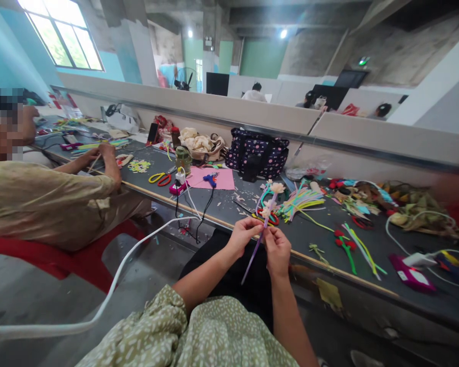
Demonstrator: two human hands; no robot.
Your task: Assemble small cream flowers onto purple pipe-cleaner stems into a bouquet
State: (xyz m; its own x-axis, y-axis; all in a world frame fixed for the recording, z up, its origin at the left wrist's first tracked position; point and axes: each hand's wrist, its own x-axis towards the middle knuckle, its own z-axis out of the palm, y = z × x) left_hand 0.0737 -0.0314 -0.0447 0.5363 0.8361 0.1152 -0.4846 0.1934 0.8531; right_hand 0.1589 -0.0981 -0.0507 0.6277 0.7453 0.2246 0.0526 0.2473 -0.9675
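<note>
Both my hands meet over my lap, at the front edge of the dark table. Between the fingers of my left hand and my right hand is a purple pipe-cleaner stem, tilted, its lower end hanging free. Pale peach flower-like tufts top the stem. Both hands are closed, pinching the stem close together. Just behind them lie red-handled scissors. A bundle of yellow, green and lilac pipe cleaners sits beyond my right hand.
A blue glue gun lies on pink paper. Behind stand a dotted bag and a glass jar. A white cable crosses at left. A co-worker sits there. Right are a red-and-green pipe-cleaner piece and a magenta box.
</note>
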